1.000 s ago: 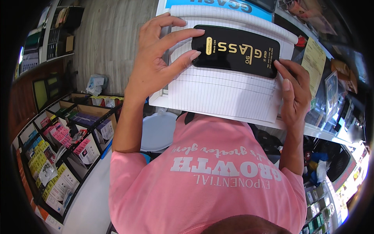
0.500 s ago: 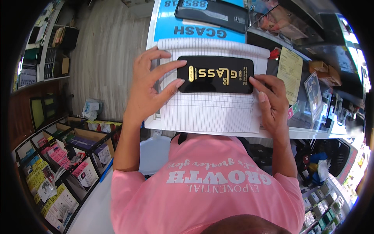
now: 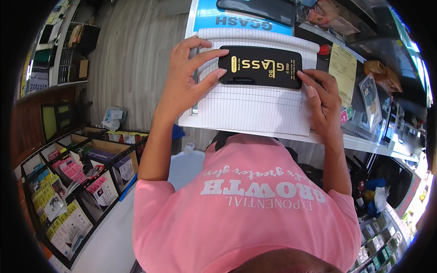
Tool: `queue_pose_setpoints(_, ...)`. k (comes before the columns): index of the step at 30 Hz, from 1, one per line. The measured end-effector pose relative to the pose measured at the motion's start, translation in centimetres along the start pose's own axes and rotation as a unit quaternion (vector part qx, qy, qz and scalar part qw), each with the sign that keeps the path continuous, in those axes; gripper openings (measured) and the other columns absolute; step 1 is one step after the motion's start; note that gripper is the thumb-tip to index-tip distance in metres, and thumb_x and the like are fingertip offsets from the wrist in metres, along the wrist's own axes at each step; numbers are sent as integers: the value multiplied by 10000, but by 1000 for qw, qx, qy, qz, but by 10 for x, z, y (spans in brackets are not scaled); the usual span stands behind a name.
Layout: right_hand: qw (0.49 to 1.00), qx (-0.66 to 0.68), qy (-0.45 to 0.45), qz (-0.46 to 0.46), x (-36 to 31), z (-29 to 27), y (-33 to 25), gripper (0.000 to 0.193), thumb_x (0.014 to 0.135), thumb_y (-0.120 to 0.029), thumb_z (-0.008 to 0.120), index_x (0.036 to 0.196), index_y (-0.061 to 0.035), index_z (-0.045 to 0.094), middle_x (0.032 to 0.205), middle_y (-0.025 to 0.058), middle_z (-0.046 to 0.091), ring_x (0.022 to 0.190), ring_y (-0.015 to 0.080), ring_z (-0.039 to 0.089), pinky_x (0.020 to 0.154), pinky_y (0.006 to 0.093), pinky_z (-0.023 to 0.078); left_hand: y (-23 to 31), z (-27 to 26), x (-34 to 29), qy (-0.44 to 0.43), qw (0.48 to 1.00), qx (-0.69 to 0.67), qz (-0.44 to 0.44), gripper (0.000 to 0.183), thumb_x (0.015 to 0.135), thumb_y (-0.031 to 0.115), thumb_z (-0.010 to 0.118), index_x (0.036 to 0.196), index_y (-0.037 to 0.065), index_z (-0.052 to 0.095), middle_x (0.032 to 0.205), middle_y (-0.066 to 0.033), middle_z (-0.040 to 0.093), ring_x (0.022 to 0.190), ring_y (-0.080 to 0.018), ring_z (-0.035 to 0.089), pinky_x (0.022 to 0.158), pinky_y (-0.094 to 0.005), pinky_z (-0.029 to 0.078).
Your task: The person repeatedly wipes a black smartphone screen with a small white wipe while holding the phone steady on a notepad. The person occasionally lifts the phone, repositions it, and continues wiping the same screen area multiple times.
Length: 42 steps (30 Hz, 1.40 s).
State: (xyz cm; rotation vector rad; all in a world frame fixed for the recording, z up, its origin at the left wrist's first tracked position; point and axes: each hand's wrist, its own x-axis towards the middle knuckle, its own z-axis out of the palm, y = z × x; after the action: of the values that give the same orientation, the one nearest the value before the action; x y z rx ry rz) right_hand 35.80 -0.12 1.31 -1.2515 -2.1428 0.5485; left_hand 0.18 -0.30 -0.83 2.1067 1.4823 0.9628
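By the worktop's (image 3: pixel 187 119) near-left corner: panel (image 3: pixel 261 67) over pad (image 3: pixel 255 107).
Left hand (image 3: pixel 190 82): thumb, forefinger spread at its left end.
Right hand (image 3: pixel 326 100): forefinger at right end, thumb apart.
Panel risk: uneven fingertip push could skid it.

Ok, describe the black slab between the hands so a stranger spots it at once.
Start at the white counter, then the lined notebook on it. Over the notebook, between the left hand and right hand, is a glossy black slab with rounded corners. Its bold gold print sets it apart from the dark slab on the blue sheet, which shows none.
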Motion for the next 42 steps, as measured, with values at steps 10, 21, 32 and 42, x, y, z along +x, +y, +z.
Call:
queue_pose_setpoints(10,1000,-24,-10,7,-3,0,-2,317,1062,-153,593,1282,-34,788,1298,136,698,1220,324,620,1082,426,474,1,-5,-3,-13,1000,18,18,432,841,249,906,1264,222,823,1363,-63,559,1384,-292,455,1223,-461,356)
queue_pose_setpoints(21,999,-24,-18,12,-2,-1,-1,318,1063,-157,591,1286,-59,796,1301,128,701,1217,319,619,1084,426,473,3,-4,-5,-25,999,-9,-24,450,821,151,891,1262,197,818,1346,-64,515,1456,-328,427,1250,-476,344)
queue_pose_setpoints(32,1000,-9,-8,-16,1,-2,4,316,1004,-109,630,1266,-66,801,1265,142,714,1193,336,631,1049,441,504,1,-2,-3,-12,999,-12,-27,475,796,144,904,1258,216,820,1300,-60,532,1459,-366,429,1206,-496,372)
queue_pose_setpoints(42,1000,-7,-1,-22,0,-1,7,311,1001,-109,640,1263,-67,801,1238,134,717,1156,334,642,1021,444,517,0,-4,-3,-28,999,15,-25,462,827,170,877,1284,190,813,1333,-57,547,1502,-365,423,1262,-534,319)
